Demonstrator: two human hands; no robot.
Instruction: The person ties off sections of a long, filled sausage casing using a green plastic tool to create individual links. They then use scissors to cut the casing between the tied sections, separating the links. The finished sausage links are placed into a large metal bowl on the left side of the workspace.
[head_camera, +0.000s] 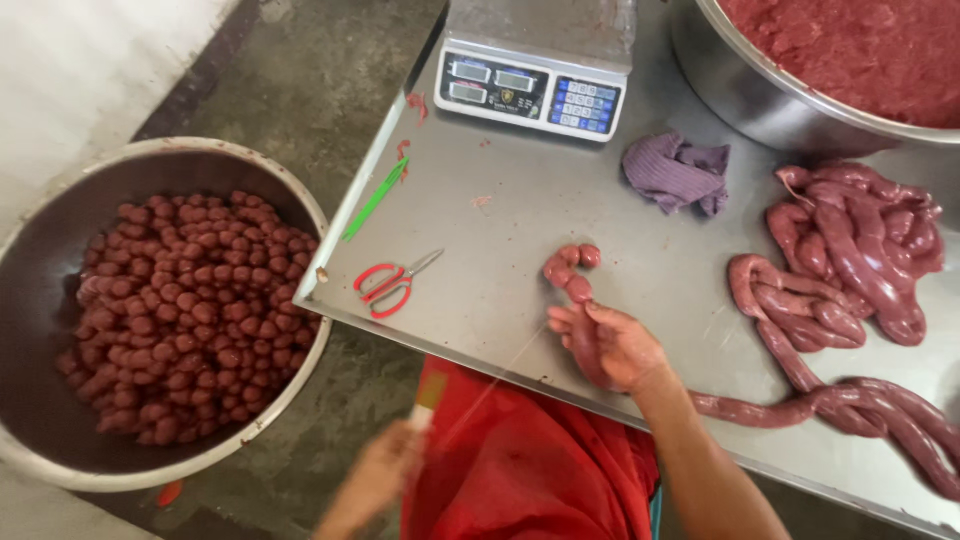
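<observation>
My right hand (612, 345) grips the end of a long dark red sausage rope (850, 405) on the steel table (520, 200). Above its fingers, three small tied-off round links (570, 270) lie on the table. My left hand (385, 470), blurred, is off the table's near edge and holds a small thread spool (428, 398). A thin thread (500, 375) stretches from the spool up to my right hand. The sausage rope runs right along the near edge into a coiled heap (860, 250).
A big metal bowl (30, 230) of small red sausage balls (185, 310) stands on the floor at left. Red-handled scissors (392, 285), a green tool (375, 200), a weighing scale (535, 85) and a purple cloth (675, 172) lie on the table. A basin of minced meat (740, 90) stands top right.
</observation>
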